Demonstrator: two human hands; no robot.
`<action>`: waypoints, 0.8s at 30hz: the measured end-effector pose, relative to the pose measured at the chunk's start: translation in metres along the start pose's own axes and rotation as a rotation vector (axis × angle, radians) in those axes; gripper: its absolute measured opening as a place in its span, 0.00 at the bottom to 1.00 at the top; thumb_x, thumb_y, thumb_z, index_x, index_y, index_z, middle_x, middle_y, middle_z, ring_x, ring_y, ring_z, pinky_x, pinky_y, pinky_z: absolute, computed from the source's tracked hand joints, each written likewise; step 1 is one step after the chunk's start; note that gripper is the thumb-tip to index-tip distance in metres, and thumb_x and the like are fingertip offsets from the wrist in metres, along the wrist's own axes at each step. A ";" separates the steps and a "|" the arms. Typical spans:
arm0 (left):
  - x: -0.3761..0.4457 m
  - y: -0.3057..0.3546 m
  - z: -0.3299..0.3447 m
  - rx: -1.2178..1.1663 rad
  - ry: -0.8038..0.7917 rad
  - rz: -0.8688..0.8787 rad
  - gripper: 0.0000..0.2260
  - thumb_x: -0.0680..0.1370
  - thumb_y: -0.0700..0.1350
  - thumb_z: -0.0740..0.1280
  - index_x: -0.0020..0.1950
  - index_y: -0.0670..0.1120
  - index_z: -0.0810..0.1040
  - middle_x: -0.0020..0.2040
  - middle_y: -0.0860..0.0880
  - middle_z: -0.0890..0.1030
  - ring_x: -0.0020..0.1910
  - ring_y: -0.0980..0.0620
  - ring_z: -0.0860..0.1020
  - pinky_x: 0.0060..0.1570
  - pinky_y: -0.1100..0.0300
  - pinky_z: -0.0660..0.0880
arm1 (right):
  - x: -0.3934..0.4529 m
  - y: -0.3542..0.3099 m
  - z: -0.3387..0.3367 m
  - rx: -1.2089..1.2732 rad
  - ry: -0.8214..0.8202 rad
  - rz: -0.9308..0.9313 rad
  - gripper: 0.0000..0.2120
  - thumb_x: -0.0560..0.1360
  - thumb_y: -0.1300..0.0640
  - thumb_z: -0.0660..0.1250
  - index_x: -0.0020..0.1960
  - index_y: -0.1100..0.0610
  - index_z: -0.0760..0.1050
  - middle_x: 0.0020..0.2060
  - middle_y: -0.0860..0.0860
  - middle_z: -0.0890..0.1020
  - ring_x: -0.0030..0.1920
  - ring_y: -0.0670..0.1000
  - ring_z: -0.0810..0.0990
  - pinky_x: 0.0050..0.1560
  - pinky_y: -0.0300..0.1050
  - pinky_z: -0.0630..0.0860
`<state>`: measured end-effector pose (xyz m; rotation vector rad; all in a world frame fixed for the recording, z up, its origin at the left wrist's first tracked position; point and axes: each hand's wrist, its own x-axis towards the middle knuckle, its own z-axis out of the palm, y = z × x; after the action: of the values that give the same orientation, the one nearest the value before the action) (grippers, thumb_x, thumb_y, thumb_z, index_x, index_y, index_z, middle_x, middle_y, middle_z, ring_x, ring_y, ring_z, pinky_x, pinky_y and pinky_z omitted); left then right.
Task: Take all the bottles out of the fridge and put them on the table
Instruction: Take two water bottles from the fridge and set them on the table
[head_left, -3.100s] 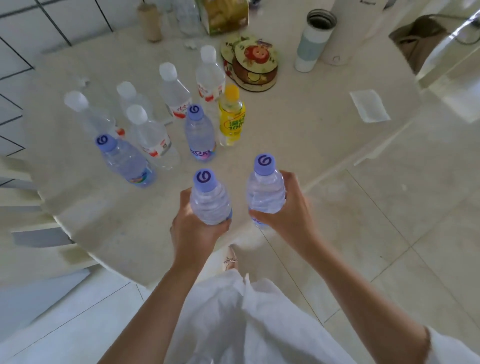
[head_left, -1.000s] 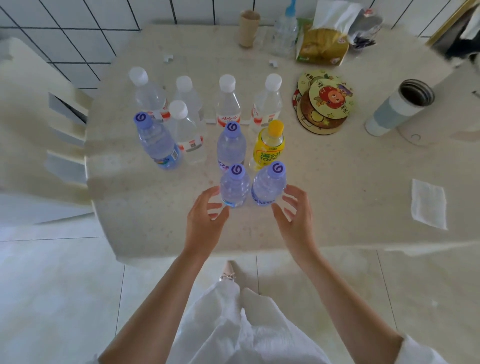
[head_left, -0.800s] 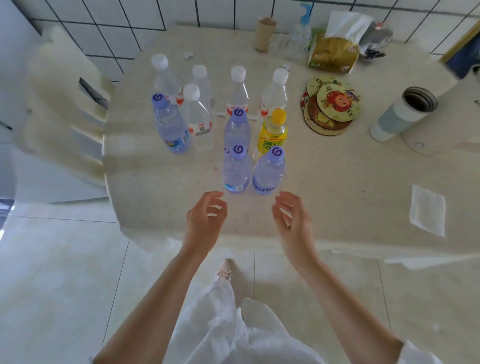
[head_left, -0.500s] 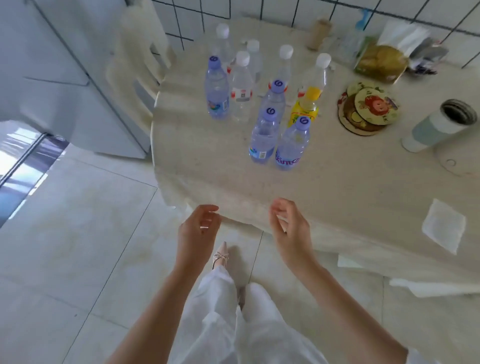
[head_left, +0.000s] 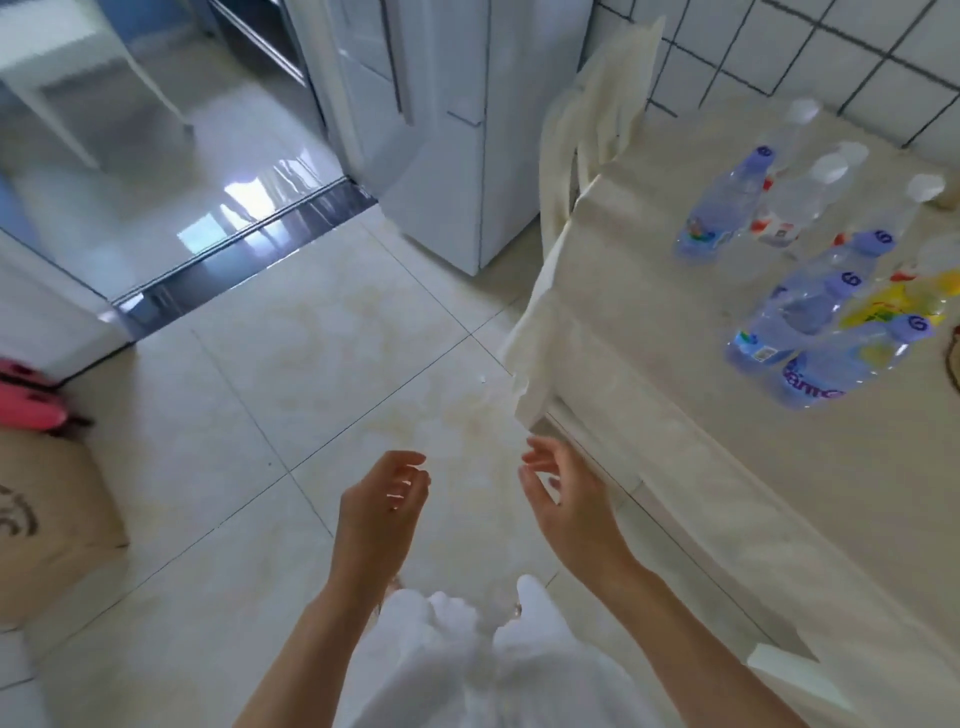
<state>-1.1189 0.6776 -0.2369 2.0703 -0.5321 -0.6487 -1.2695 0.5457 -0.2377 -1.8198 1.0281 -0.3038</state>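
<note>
Fingers loosely spread and holding nothing, the left hand (head_left: 382, 512) and right hand (head_left: 563, 506) are hanging over the floor off the table (head_left: 675, 395) edge. The bottles (head_left: 810, 312) are standing near its far edge: likely full, heavy, slick, best gripped mid-body. Labels are too blurred to read.

A cluster of plastic bottles stands upright on the beige desk (head_left: 675, 332), toward its far side. Nearest the edge, two clear bottles with lilac caps (head_left: 810, 364) stand just beside each other. A third lilac-capped bottle (head_left: 719, 208) stands apart, further back. Behind them are clear bottles with white caps (head_left: 802, 200) and red labels. One yellow-labelled bottle (head_left: 893, 301) sits partly hidden and blurred; its cap seems to fall outside the view. A white fridge (head_left: 467, 130) stands closed beyond the desk.
</note>
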 end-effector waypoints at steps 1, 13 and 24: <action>0.002 -0.007 -0.013 -0.012 0.022 -0.015 0.08 0.77 0.39 0.67 0.49 0.52 0.79 0.40 0.54 0.83 0.40 0.57 0.82 0.41 0.66 0.77 | 0.004 -0.010 0.012 0.003 -0.017 -0.024 0.14 0.79 0.52 0.63 0.63 0.51 0.70 0.54 0.43 0.78 0.57 0.41 0.76 0.61 0.40 0.73; 0.074 -0.102 -0.230 0.108 0.208 -0.041 0.06 0.77 0.41 0.68 0.50 0.51 0.79 0.40 0.54 0.83 0.40 0.56 0.81 0.43 0.60 0.78 | 0.065 -0.153 0.220 -0.041 -0.239 -0.202 0.14 0.78 0.55 0.64 0.63 0.52 0.70 0.53 0.45 0.80 0.56 0.42 0.77 0.56 0.30 0.71; 0.168 -0.121 -0.303 0.023 0.241 -0.073 0.05 0.77 0.41 0.67 0.50 0.50 0.79 0.40 0.53 0.83 0.40 0.55 0.82 0.42 0.57 0.80 | 0.145 -0.224 0.282 -0.075 -0.219 -0.205 0.14 0.78 0.53 0.64 0.63 0.52 0.70 0.53 0.45 0.80 0.56 0.42 0.77 0.57 0.37 0.72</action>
<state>-0.7851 0.8293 -0.2350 2.1601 -0.3283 -0.4274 -0.8956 0.6493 -0.2185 -1.9811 0.7108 -0.1860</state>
